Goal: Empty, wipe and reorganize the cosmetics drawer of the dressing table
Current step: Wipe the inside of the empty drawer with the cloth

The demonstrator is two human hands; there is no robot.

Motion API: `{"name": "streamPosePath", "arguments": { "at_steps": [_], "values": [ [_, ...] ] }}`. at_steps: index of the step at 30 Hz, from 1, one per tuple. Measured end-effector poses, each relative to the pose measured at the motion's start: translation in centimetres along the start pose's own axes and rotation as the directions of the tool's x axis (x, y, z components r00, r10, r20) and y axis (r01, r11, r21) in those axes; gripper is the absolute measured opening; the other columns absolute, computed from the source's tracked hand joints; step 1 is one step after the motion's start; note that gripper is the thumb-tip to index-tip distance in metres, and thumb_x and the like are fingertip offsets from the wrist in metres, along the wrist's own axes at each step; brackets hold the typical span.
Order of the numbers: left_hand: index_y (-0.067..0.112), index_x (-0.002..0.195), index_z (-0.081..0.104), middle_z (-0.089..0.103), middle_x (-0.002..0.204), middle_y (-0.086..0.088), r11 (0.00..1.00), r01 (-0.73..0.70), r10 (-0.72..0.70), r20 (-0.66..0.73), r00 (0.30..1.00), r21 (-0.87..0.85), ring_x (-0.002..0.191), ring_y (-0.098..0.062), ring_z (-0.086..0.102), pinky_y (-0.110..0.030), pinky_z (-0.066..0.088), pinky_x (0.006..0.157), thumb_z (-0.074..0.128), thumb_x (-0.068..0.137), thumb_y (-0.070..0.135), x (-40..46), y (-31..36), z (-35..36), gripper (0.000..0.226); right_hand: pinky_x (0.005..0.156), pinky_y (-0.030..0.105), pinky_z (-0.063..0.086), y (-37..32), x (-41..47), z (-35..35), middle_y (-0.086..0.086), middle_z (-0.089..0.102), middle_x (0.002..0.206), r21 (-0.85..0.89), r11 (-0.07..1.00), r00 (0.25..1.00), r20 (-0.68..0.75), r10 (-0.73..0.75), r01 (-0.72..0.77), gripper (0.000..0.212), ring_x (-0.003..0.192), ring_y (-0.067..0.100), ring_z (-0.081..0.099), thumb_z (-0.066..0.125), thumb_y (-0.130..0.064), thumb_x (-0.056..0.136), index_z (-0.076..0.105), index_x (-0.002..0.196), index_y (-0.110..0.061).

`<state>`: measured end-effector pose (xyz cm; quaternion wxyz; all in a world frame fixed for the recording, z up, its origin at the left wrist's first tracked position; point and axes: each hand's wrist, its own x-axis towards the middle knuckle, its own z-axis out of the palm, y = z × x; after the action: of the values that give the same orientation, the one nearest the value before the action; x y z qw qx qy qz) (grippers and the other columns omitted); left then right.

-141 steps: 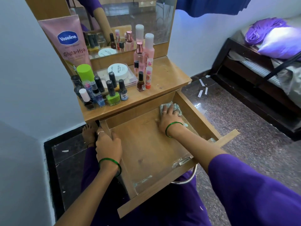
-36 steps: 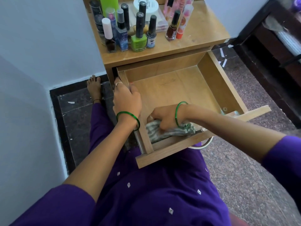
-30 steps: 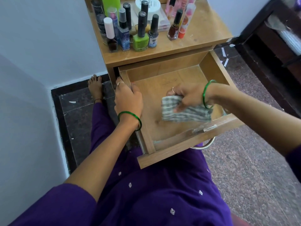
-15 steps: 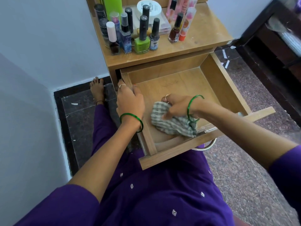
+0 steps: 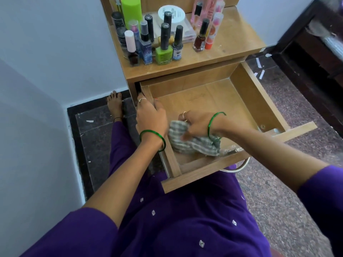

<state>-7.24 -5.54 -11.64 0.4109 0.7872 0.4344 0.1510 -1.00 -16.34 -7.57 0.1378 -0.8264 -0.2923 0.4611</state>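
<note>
Our right hand [image 5: 194, 125] grips the cloth [image 5: 193, 143], bunched at the near left corner of the open drawer [image 5: 246, 101]; half a second ago we held it slightly farther in. Our left hand [image 5: 150, 115] stays curled over the drawer's left wall. The bottles [image 5: 163, 39] stand on the tabletop [image 5: 228, 51] above, as before.

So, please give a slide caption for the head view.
Right hand wipes empty drawer with checked cloth; left hand grips its side.
</note>
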Motion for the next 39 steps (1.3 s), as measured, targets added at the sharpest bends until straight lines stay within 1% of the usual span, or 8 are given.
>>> {"name": "streamPosePath", "arguments": {
  "at_steps": [6,9,14,18,20,25,32,39],
  "values": [
    [0.005,0.117,0.046,0.058,0.111,-0.014,1.000,-0.011,0.011,-0.002,1.000,0.004,0.101,-0.034,0.057,-0.036,0.036,0.073,0.037,0.100,0.028,-0.1,0.1,-0.1,0.030,0.088,0.034,0.051,0.0,-0.4,1.7,-0.001,0.058,0.103,-0.205,0.976,0.987,0.160,-0.035,0.068,0.040,0.094,0.020,0.057,0.065,-0.013,0.082,0.050,0.120,-0.014],
    [0.005,0.120,0.045,0.059,0.112,-0.014,1.000,-0.012,0.012,0.007,1.000,-0.010,0.101,-0.034,0.057,-0.038,0.039,0.075,0.038,0.100,0.028,-0.1,0.1,-0.1,0.032,0.069,0.022,0.053,0.4,-1.9,-1.2,-0.002,0.064,0.091,-0.068,0.995,0.978,0.200,-0.063,0.077,0.018,0.081,0.016,0.063,0.067,-0.014,0.082,0.056,0.097,-0.018],
    [0.010,0.106,0.046,0.059,0.106,-0.012,1.000,-0.013,0.013,0.009,1.000,-0.025,0.096,-0.032,0.059,-0.038,0.042,0.074,0.038,0.099,0.029,-0.1,0.0,-0.1,0.021,0.077,0.032,0.053,2.9,-2.2,-6.0,0.004,0.067,0.093,0.118,0.992,0.978,-0.199,0.067,-0.044,0.020,0.087,0.023,0.065,0.065,-0.010,0.084,0.058,0.103,-0.012],
    [0.009,0.110,0.047,0.060,0.105,-0.011,0.998,-0.028,0.029,0.010,1.000,-0.056,0.094,-0.031,0.059,-0.045,0.048,0.079,0.039,0.099,0.028,-0.1,-0.1,-0.1,0.023,0.082,0.032,0.043,5.1,-1.9,-7.8,0.012,0.056,0.106,0.040,0.977,0.692,-0.699,0.177,-0.210,0.035,0.097,0.026,0.054,0.054,-0.006,0.086,0.046,0.120,-0.001],
    [0.009,0.111,0.047,0.060,0.105,-0.011,0.998,-0.031,0.031,0.010,0.999,-0.054,0.094,-0.030,0.059,-0.044,0.048,0.079,0.039,0.099,0.028,-0.1,-0.1,-0.1,0.024,0.090,0.038,0.042,5.9,-1.2,-7.6,0.020,0.052,0.120,0.036,0.974,0.600,-0.783,0.167,-0.223,0.038,0.110,0.036,0.052,0.050,-0.004,0.087,0.040,0.123,0.003],
    [0.010,0.113,0.047,0.059,0.109,-0.008,0.998,-0.029,0.030,0.007,1.000,-0.062,0.091,-0.026,0.058,-0.036,0.042,0.072,0.038,0.099,0.027,-0.2,0.0,-0.1,0.023,0.110,0.050,0.030,8.1,2.0,-5.6,0.012,0.017,0.153,-0.035,0.931,0.758,-0.592,0.274,-0.364,0.063,0.133,0.042,0.030,0.048,-0.033,0.094,0.019,0.147,-0.016],
    [0.011,0.105,0.048,0.061,0.105,-0.009,0.994,0.016,-0.015,0.008,1.000,-0.111,0.091,-0.026,0.059,-0.041,0.047,0.076,0.033,0.100,0.041,-0.1,0.2,-0.1,0.034,0.112,0.051,0.026,6.7,3.1,-4.7,0.004,0.017,0.156,-0.027,0.921,0.769,-0.560,0.308,-0.389,0.059,0.138,0.039,0.023,0.042,-0.025,0.095,0.017,0.148,-0.024],
    [0.007,0.116,0.053,0.060,0.115,-0.017,0.981,0.098,-0.102,-0.013,0.995,-0.166,0.106,-0.036,0.056,-0.039,0.038,0.079,0.020,0.101,0.046,-0.2,0.8,-0.3,0.053,0.111,0.050,0.029,0.4,5.3,0.9,-0.005,0.008,0.158,-0.298,0.940,0.901,-0.434,0.023,-0.168,0.056,0.139,0.034,0.022,0.043,-0.026,0.095,0.022,0.147,-0.028]
  ]
}}
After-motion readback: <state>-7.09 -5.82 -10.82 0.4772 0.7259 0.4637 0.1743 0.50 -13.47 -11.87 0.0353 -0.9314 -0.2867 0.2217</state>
